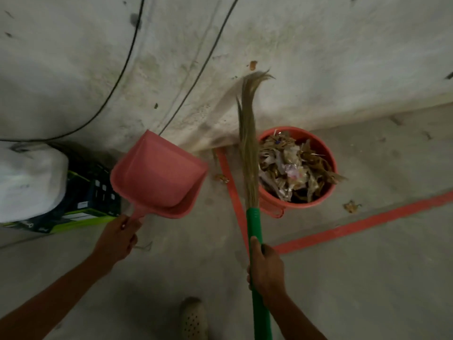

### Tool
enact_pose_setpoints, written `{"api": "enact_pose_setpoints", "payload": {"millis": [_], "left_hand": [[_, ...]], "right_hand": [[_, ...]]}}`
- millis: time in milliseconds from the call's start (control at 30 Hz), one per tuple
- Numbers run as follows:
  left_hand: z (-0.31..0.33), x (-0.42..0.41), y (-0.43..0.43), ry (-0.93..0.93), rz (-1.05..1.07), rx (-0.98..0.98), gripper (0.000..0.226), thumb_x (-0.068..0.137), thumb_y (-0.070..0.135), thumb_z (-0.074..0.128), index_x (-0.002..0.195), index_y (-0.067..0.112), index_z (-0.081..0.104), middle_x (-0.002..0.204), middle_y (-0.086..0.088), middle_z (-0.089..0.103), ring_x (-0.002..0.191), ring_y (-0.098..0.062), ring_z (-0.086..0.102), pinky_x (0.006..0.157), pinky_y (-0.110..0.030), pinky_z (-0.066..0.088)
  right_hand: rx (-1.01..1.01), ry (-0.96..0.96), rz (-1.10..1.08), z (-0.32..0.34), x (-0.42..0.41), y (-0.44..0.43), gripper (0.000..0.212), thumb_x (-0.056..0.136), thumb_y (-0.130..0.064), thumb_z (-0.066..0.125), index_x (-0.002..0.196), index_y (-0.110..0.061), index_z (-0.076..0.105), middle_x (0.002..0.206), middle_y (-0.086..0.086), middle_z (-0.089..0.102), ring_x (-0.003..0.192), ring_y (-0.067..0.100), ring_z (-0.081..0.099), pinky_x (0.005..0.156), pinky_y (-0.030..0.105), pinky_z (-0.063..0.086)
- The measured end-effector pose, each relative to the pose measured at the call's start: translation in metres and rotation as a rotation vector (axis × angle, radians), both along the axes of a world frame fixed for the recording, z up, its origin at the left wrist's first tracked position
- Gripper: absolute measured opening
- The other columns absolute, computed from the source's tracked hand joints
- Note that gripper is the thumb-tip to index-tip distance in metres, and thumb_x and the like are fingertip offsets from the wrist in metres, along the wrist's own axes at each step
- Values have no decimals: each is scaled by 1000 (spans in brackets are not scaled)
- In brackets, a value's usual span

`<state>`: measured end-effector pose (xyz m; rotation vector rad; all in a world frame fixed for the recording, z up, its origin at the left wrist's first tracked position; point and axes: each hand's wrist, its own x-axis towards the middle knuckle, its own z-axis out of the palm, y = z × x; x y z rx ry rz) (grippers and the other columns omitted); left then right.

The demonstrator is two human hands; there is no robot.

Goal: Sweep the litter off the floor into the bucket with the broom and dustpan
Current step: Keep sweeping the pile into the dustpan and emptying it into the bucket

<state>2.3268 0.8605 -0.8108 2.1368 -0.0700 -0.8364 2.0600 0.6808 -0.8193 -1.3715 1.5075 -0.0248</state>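
We grip one dustpan (157,173) by its handle in our left hand (117,238) and one broom (248,148) by its green shaft in our right hand (266,268). One bucket (326,155), heaped with litter (291,165), stands at the wall's foot just right of the bristles. Two scraps (221,178) (351,206) flank it on open concrete.

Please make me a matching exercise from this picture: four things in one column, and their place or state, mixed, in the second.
Things:
1 dustpan
2 broom
3 bucket
4 dry leaf

Place or state:
a full of litter
b gripped by the right hand
c lies loose on the floor
d gripped by the left hand

Pairs: 1-d, 2-b, 3-a, 4-c.
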Motion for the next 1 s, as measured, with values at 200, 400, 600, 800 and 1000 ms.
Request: {"api": "enact_pose_setpoints", "payload": {"millis": [200, 400, 600, 800, 1000], "left_hand": [[-53, 21, 34, 66, 52, 15, 26, 98, 18, 64, 83, 7, 47, 56, -11, 40, 29, -10, 33, 35, -13, 22], [-118, 36, 42, 108, -19, 47, 27, 97, 19, 66, 81, 6, 48, 51, -11, 40, 34, -14, 34, 35, -17, 24], [-170, 29, 40, 146, -111, 125, 36, 97, 27, 67, 73, 13, 44, 48, -4, 49, 40, -16, 39, 40, -20, 29], [-174, -21, 27, 249, -234, 247, 34, 96, 29, 68, 77, 10, 46, 51, -7, 50, 36, -13, 38, 40, -21, 28], [-170, -102, -10, 346, -383, 309, 35, 97, 32, 67, 80, 11, 44, 54, -7, 49, 36, -12, 35, 38, -21, 27]], "right_hand": [[67, 101, 105, -46, 47, 19, 50, 102, -56, 41, 82, -14, 61, 75, 12, 68, 69, 31, 71, 67, 48, 62], [122, 234, 171, -136, 78, 8, 61, 101, -58, 40, 93, -4, 66, 88, 17, 71, 75, 30, 71, 69, 44, 62], [226, 301, 305, -183, 68, -11, 39, 104, -41, 41, 70, -21, 44, 98, 13, 57, 89, 24, 54, 93, 42, 53], [284, 484, 271, -183, -32, 1, 54, 101, -53, 41, 91, -5, 65, 79, 9, 71, 64, 24, 70, 72, 38, 64], [352, 554, 142, -161, -153, -3, 46, 104, -50, 40, 87, -10, 56, 72, 3, 63, 55, 14, 60, 54, 26, 56]]}}
